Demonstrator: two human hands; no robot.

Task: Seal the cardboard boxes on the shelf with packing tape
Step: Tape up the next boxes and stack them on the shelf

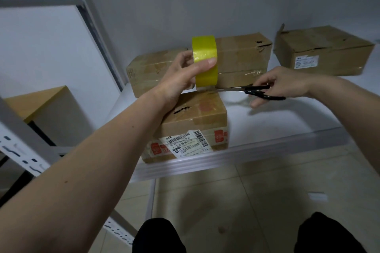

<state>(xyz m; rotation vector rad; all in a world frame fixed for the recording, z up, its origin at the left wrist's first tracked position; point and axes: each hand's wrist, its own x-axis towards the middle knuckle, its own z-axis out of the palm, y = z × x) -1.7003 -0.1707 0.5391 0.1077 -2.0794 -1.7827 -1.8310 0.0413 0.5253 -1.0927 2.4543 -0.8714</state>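
My left hand (185, 72) grips a yellow roll of packing tape (205, 61), held upright above the far edge of the nearest cardboard box (197, 121). That box carries a shipping label and red stickers. My right hand (281, 84) holds black-handled scissors (253, 91); their blades point left and reach the strip of tape just under the roll. Behind stand two more boxes, one long and low (148, 70), one taller (244, 61). A fourth box (324, 51) sits at the back right.
The boxes rest on a white shelf (287, 121) with a ribbed front lip. A grey slotted upright (18, 146) stands at the left, beside a wooden table (35, 100). Below are a tiled floor and my dark-clothed knees.
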